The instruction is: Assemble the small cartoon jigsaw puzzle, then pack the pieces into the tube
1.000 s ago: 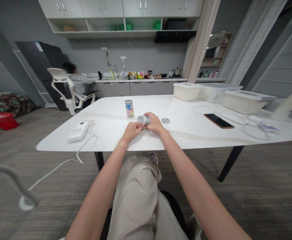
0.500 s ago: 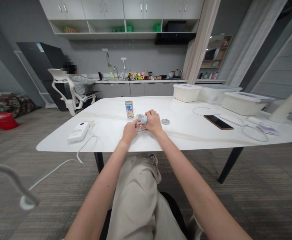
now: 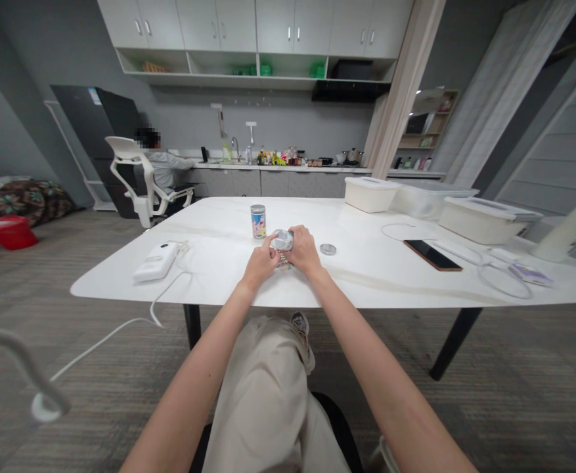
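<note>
Both my hands meet over the white table, a little in from its front edge. My right hand is wrapped round a small clear jar tipped on its side, mouth to the left. My left hand pinches at the jar's mouth; what its fingers hold is too small to name. Some small colourful bits lie under the jar. A second jar with a colourful label and metal lid stands upright just behind my hands. A loose round lid lies flat to the right of my right hand.
A white device with a cable trailing off the edge lies at the table's left. To the right are a dark phone, a looped cable and white lidded bins. A person sits on a white chair by the far kitchen counter.
My hands have stayed together on the tipped jar, with my left fingers shifting at its mouth. The view has tilted slightly, so everything sits a little lower in the picture.
</note>
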A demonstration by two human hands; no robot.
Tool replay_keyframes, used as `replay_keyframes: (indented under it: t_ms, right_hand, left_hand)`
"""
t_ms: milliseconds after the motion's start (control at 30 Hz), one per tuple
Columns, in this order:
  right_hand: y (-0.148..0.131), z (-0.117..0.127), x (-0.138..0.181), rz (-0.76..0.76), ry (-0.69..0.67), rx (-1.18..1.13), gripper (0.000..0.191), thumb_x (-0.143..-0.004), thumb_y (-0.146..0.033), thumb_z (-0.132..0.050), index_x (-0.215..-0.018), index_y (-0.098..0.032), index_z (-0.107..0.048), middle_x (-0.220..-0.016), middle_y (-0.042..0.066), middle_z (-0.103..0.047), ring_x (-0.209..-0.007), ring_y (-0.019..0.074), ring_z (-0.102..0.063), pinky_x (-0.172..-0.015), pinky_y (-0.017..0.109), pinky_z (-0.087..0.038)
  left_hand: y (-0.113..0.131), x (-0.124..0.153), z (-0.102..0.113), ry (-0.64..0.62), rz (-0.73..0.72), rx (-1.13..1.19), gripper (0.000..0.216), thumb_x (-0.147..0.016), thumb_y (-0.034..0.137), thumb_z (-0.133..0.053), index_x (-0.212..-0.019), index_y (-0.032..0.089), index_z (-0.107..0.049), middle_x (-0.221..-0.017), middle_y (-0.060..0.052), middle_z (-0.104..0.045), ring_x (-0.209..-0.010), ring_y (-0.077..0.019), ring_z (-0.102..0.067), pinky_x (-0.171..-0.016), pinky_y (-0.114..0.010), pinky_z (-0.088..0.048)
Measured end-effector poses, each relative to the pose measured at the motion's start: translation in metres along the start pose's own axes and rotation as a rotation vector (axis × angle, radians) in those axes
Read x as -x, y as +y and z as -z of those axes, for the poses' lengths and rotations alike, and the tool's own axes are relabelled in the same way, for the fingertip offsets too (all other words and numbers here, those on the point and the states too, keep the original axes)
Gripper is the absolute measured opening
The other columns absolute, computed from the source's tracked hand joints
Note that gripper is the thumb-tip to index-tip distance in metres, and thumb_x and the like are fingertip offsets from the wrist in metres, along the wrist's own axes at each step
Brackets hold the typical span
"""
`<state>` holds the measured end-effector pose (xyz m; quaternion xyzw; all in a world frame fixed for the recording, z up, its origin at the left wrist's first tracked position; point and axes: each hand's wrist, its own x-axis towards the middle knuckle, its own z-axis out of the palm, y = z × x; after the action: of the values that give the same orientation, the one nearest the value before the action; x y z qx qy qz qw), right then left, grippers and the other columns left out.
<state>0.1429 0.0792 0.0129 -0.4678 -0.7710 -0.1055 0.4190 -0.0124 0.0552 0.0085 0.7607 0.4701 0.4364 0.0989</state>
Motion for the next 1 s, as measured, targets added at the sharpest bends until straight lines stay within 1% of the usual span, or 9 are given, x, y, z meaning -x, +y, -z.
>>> replay_keyframes:
  t_ms: [167,267,433,533,633,700,833,933,1000]
  right_hand:
    - [-0.0046,-0.0013,-0.0010,-0.089,0.048,0.130,0.033,-0.081,-0.032,-0.063,-0.107,-0.015,-0.050,-0.106,0.015,-0.054,-0.100,0.0299,-0.049,-0.080,0.039,-0.042]
    - [-0.0043,-0.0019,-0.0005,-0.074,0.066,0.155,0.031,-0.082,-0.033,-0.063,-0.105,-0.016,-0.049,-0.104,0.013,-0.055,-0.097,0.0278,-0.049,-0.078,0.037,-0.041]
    - [-0.0008,-0.0043,0.0004,-0.032,0.063,0.172,0.031,-0.084,-0.033,-0.062,-0.105,-0.016,-0.049,-0.104,0.013,-0.055,-0.097,0.0273,-0.049,-0.077,0.036,-0.040]
    - [0.0002,-0.0046,0.0001,-0.023,0.051,0.177,0.030,-0.085,-0.033,-0.060,-0.106,-0.015,-0.050,-0.104,0.013,-0.054,-0.098,0.0275,-0.049,-0.078,0.037,-0.040]
    - [0.0004,-0.0037,-0.0002,0.016,0.033,0.173,0.028,-0.085,-0.030,-0.059,-0.108,-0.016,-0.050,-0.105,0.014,-0.054,-0.098,0.0275,-0.049,-0.080,0.037,-0.040]
    - [0.0005,-0.0027,-0.0002,0.054,0.020,0.173,0.027,-0.085,-0.028,-0.059,-0.108,-0.016,-0.051,-0.106,0.014,-0.055,-0.099,0.0277,-0.049,-0.082,0.037,-0.039]
    - [0.0000,-0.0008,-0.0001,0.122,-0.011,0.175,0.028,-0.084,-0.024,-0.059,-0.110,-0.016,-0.051,-0.109,0.015,-0.056,-0.102,0.0285,-0.049,-0.085,0.039,-0.039]
    - [-0.0013,-0.0005,-0.0004,0.146,-0.025,0.149,0.031,-0.082,-0.019,-0.059,-0.112,-0.015,-0.051,-0.111,0.015,-0.056,-0.104,0.0284,-0.050,-0.087,0.039,-0.039]
    - [-0.0022,-0.0013,-0.0005,0.134,-0.012,0.124,0.031,-0.082,-0.015,-0.057,-0.112,-0.015,-0.051,-0.113,0.016,-0.056,-0.105,0.0279,-0.050,-0.089,0.039,-0.039]
  left_hand:
    - [0.0015,0.0003,-0.0016,-0.016,-0.045,0.044,0.056,-0.079,0.011,-0.050,-0.135,0.009,-0.051,-0.049,0.010,-0.046,-0.046,-0.0092,-0.042,-0.060,-0.021,-0.037]
    - [0.0029,0.0002,-0.0019,-0.020,-0.045,0.075,0.057,-0.078,0.010,-0.050,-0.135,0.008,-0.053,-0.047,0.011,-0.043,-0.045,-0.0084,-0.041,-0.058,-0.021,-0.036]
    - [0.0023,0.0004,-0.0025,-0.023,0.022,0.228,0.059,-0.074,0.011,-0.052,-0.133,0.008,-0.051,-0.046,0.012,-0.046,-0.043,-0.0079,-0.043,-0.052,-0.019,-0.035]
    - [0.0008,-0.0002,-0.0007,-0.014,0.061,0.348,0.050,-0.074,0.014,-0.050,-0.123,0.009,-0.056,-0.043,0.012,-0.044,-0.040,-0.0084,-0.041,-0.047,-0.018,-0.033]
    - [-0.0002,-0.0029,0.0009,-0.007,0.109,0.460,0.037,-0.082,0.021,-0.042,-0.112,0.012,-0.061,-0.039,0.011,-0.041,-0.036,-0.0091,-0.039,-0.044,-0.019,-0.033]
    - [-0.0010,-0.0058,0.0010,0.021,0.154,0.451,0.034,-0.086,0.028,-0.042,-0.106,0.012,-0.065,-0.037,0.010,-0.041,-0.034,-0.0095,-0.039,-0.044,-0.020,-0.033]
    - [-0.0032,-0.0096,0.0015,0.060,0.221,0.357,0.030,-0.083,0.033,-0.054,-0.097,0.012,-0.069,-0.035,0.008,-0.044,-0.034,-0.0105,-0.043,-0.044,-0.021,-0.034]
    - [-0.0024,-0.0081,0.0040,0.099,0.219,0.285,0.025,-0.083,0.034,-0.057,-0.089,0.014,-0.070,-0.037,0.007,-0.047,-0.036,-0.0117,-0.049,-0.046,-0.022,-0.036]
    - [-0.0002,-0.0061,0.0052,0.130,0.184,0.200,0.021,-0.084,0.032,-0.056,-0.087,0.016,-0.069,-0.039,0.006,-0.050,-0.038,-0.0120,-0.051,-0.049,-0.022,-0.038]
